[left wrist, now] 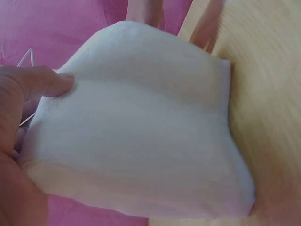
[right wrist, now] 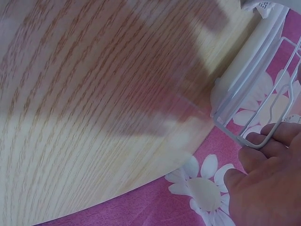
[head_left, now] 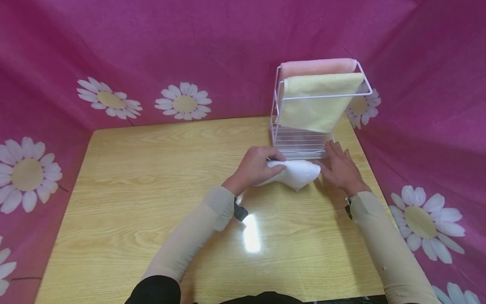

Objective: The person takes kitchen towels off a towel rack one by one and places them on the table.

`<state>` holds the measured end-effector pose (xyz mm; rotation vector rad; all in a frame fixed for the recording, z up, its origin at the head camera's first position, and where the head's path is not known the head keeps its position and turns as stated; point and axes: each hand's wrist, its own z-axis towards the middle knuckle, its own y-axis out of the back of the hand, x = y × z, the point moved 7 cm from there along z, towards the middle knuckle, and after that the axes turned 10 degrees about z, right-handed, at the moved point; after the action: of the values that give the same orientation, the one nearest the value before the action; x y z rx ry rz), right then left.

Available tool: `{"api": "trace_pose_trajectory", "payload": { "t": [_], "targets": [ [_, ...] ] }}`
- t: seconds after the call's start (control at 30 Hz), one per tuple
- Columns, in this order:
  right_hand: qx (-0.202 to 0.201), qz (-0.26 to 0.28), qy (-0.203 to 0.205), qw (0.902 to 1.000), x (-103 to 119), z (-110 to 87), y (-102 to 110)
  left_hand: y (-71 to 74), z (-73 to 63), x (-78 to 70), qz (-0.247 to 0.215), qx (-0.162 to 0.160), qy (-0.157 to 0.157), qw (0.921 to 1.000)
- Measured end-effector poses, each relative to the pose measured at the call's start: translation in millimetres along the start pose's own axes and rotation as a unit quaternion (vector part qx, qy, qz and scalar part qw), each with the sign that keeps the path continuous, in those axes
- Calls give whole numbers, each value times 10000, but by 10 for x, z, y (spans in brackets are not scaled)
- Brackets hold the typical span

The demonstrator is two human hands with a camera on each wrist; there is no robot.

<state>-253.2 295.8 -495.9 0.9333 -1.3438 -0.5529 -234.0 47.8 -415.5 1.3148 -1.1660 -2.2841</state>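
Note:
My left hand (head_left: 258, 166) pinches a white folded cloth (head_left: 300, 174) by its upper edge, thumb on the near face. In the left wrist view, the cloth (left wrist: 141, 108) spreads wide above the wooden table, its lower corners hanging. A white wire rack (head_left: 325, 96) stands just beyond the cloth. My right hand (head_left: 341, 169) rests at the rack's front right corner, fingers fairly straight and the thumb towards the cloth's right end. From the right wrist, its fingers (right wrist: 254, 157) touch the wire frame beside the rack's base (right wrist: 244, 66).
A yellow towel (head_left: 319, 105) and a pink towel (head_left: 319, 66) hang over the rack's upper bars. The wooden table (head_left: 152, 181) extends to the left. Pink cloth with daisies (head_left: 243, 42) walls in the back and both sides.

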Motion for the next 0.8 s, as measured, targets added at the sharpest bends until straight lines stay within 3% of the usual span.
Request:
{"api": "trace_pose_trajectory", "payload": {
  "t": [0.2, 0.8],
  "targets": [
    [-37, 67, 69, 9999, -11, 1, 1, -47, -125, -40, -89, -402, -290, 9987],
    [-27, 29, 13, 10000, -23, 9, -24, -225, -570, -117, 76, -1015, -660, 9926]
  ]
}}
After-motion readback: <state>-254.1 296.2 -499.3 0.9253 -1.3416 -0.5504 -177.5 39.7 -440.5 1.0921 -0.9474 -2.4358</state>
